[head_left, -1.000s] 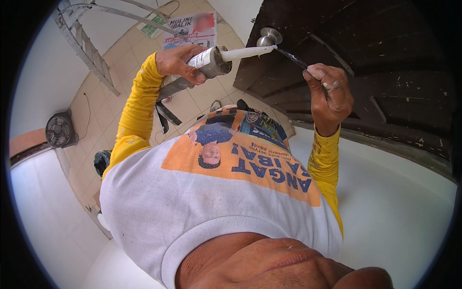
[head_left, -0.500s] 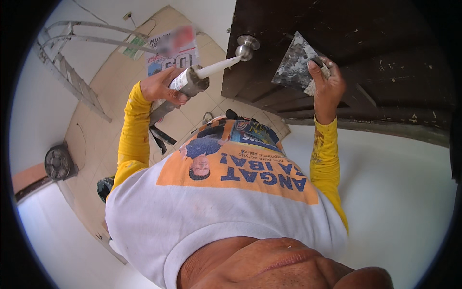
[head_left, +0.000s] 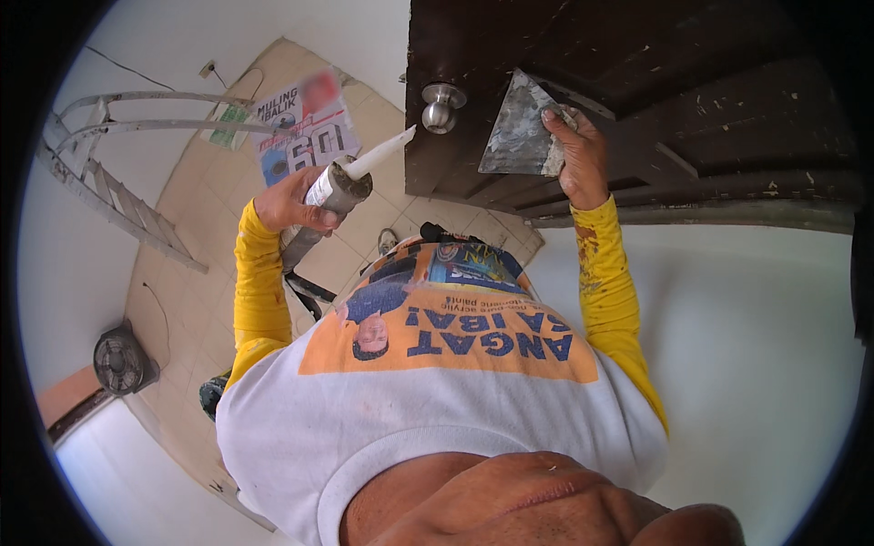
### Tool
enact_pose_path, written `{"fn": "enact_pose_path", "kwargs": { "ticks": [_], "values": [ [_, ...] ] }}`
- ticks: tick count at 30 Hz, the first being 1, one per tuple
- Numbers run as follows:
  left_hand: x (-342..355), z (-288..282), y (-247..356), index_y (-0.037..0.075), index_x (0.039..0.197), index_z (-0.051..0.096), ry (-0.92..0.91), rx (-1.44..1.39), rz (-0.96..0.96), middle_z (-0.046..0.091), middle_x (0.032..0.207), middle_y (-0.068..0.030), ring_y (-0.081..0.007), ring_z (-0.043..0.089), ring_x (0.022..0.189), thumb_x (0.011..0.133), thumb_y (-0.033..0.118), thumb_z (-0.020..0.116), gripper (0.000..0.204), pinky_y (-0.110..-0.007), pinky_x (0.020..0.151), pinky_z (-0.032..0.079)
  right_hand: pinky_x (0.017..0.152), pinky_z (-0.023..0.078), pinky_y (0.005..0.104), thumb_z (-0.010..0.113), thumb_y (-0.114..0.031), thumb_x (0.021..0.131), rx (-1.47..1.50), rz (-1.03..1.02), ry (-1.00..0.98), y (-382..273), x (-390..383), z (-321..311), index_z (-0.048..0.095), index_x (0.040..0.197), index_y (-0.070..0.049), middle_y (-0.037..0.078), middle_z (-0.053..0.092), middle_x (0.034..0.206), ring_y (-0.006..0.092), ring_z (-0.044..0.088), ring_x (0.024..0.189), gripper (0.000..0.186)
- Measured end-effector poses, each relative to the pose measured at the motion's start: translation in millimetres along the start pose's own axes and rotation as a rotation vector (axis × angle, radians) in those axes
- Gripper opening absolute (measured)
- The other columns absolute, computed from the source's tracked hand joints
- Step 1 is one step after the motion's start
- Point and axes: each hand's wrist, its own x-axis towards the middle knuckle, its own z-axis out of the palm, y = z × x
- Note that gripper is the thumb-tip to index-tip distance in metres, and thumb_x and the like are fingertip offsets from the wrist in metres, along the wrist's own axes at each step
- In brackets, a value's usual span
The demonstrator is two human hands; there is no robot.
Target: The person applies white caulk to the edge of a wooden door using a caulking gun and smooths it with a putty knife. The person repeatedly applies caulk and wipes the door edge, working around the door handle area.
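My left hand (head_left: pixel 296 200) grips a grey caulking gun with a cartridge (head_left: pixel 339 189) in it, its long white nozzle (head_left: pixel 381 150) pointing up and right toward the dark wooden door (head_left: pixel 719 91). The nozzle tip is a little left of and below the round silver doorknob (head_left: pixel 440 111). My right hand (head_left: pixel 575 146) holds a wide, paint-spattered flat scraper blade (head_left: pixel 512 136) with thumb and fingers, in front of the door and right of the knob. I cannot tell if the blade touches the door.
A paint-marked metal ladder (head_left: pixel 118 205) stands at the left by a white wall. Printed sheets (head_left: pixel 314 136) lie on the tiled floor (head_left: pixel 196 309). A black fan (head_left: pixel 125 355) is at the lower left, with cords nearby. A white wall (head_left: pixel 746 300) runs along the right.
My left hand has moved down and left, drawing the nozzle away from the knob. The scraper in my right hand has turned from edge-on to flat and shifted left.
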Motion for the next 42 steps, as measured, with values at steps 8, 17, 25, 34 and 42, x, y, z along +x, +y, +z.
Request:
{"fn": "enact_pose_path", "kwargs": {
  "ticks": [8,17,25,34,42],
  "values": [
    [3.0,-0.7,-8.0,0.002,0.116,0.057,-0.03,-0.094,0.025,0.064,0.083,-0.0028,-0.0127,0.061,0.071,0.073,0.022,0.089,0.058,-0.027,0.064,0.051,0.077,0.053,0.0259,0.074,-0.005,0.084,-0.222,0.046,-0.078,-30.6,1.8,2.2,0.07,0.098,0.002,0.007,0.071,0.093,0.0148,0.068,0.084,0.017],
    [1.6,-9.5,-15.4,0.0,0.12,0.056,0.023,-0.055,-0.016,0.065,0.088,-0.004,-0.015,0.062,0.075,0.071,0.021,0.089,0.063,-0.029,0.07,0.051,0.067,0.06,0.0346,0.069,-0.004,0.085,-0.354,0.574,-0.097,-70.2,10.2,0.3,0.069,0.096,0.006,0.014,0.073,0.09,0.0221,0.074,0.078,0.016],
    [2.2,4.8,-2.9,-0.001,0.124,0.057,0.08,-0.101,0.106,0.067,0.091,-0.0055,-0.0144,0.064,0.077,0.071,0.031,0.089,0.07,-0.028,0.069,0.052,0.076,0.053,0.0258,0.074,-0.012,0.088,-0.099,0.23,-0.067,-30.5,-63.9,-16.2,0.065,0.105,0.0,0.004,0.069,0.094,0.0116,0.065,0.083,0.023],
    [-16.9,-28.7,69.8,0.001,0.136,0.044,0.307,-0.144,0.633,0.065,0.092,-0.017,-0.0244,0.068,0.076,0.082,0.048,0.074,0.078,-0.035,0.067,0.059,0.071,0.047,0.0194,0.079,-0.009,0.087,0.118,0.029,-0.496,11.5,-75.1,35.3,0.066,0.105,-0.002,-0.002,0.067,0.088,0.0033,0.058,0.078,0.024],
    [-16.5,-16.0,60.5,0.008,0.134,0.05,0.393,-0.681,1.054,0.065,0.093,-0.0162,-0.0313,0.068,0.08,0.095,0.054,0.055,0.061,-0.046,0.074,0.058,0.121,0.022,0.0543,0.064,-0.023,0.097,0.582,0.08,-0.912,33.6,-45.0,83.7,0.061,0.111,-0.013,0.026,0.044,0.151,0.0411,0.041,0.142,0.017]
  ]
}}
